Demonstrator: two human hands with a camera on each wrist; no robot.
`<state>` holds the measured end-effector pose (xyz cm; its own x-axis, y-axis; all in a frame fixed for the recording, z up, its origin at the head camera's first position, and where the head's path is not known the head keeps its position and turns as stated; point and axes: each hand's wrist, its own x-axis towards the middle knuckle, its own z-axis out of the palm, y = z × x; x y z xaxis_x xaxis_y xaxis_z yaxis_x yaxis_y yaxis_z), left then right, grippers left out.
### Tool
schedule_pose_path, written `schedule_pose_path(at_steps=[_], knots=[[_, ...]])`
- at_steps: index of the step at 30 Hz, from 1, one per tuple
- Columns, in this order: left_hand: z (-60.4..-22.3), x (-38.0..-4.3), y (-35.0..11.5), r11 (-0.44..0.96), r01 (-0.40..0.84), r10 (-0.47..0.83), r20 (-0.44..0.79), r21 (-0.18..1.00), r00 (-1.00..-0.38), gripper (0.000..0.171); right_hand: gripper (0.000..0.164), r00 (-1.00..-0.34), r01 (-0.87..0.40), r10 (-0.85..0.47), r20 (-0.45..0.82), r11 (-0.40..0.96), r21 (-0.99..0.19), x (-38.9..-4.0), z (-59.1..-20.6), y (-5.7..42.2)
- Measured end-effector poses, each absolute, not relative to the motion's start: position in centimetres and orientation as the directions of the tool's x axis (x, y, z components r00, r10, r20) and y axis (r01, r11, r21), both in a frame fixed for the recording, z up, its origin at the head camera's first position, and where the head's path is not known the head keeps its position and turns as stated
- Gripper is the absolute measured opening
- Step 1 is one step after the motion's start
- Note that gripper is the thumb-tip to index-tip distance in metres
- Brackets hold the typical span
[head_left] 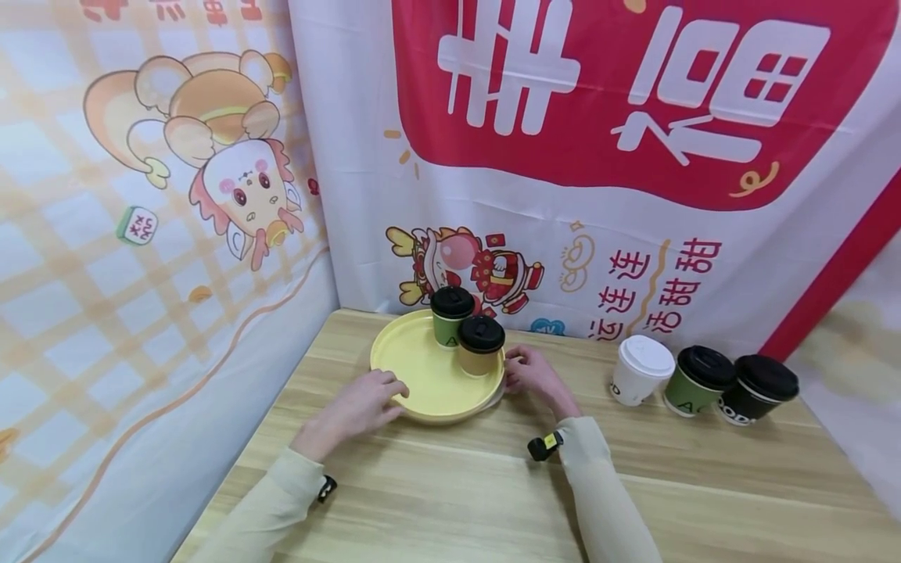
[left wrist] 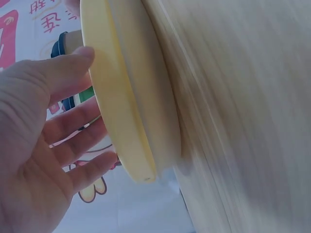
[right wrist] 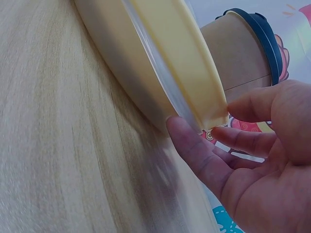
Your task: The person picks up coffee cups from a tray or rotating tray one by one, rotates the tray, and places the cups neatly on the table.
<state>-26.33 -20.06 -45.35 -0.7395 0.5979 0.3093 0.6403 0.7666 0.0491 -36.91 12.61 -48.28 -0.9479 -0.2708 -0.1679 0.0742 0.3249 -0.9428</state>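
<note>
A round yellow tray (head_left: 415, 375) carries a green cup (head_left: 448, 330) and a tan cup (head_left: 479, 361), both with black lids. My left hand (head_left: 366, 403) grips the tray's near left edge. In the left wrist view the thumb overlaps the outer side of the rim, while the fingertips pass behind it. On the right edge, my right hand (head_left: 528, 369) holds the rim; in the right wrist view its thumb lies at the top edge and a finger (right wrist: 199, 155) reaches against the pale lower side. A whitish edge shows beneath the yellow rim.
At the right stand a white cup (head_left: 637, 371), a green cup (head_left: 697, 381) and a black cup (head_left: 756, 391), all lidded. They share the wooden table (head_left: 436, 493) with the tray. A printed cloth (head_left: 345, 195) hangs behind, and another covers the left side.
</note>
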Motion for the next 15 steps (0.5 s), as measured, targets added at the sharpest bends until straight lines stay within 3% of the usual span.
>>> schedule_pose_path(at_steps=[7,15], knots=[[-45.2,-26.2,-18.1,0.723,0.69,0.639,0.344,0.035,-0.688,0.027,0.025,-0.953,0.072,-0.252,-0.168,0.349,-0.934,-37.1,-48.4,12.8],[-45.9,-25.9,-17.3,0.684,0.729,0.685,0.336,0.006,-0.646,0.008,0.025,-0.951,0.063,-0.265,-0.16,0.34,-0.938,-37.0,-48.4,12.8]])
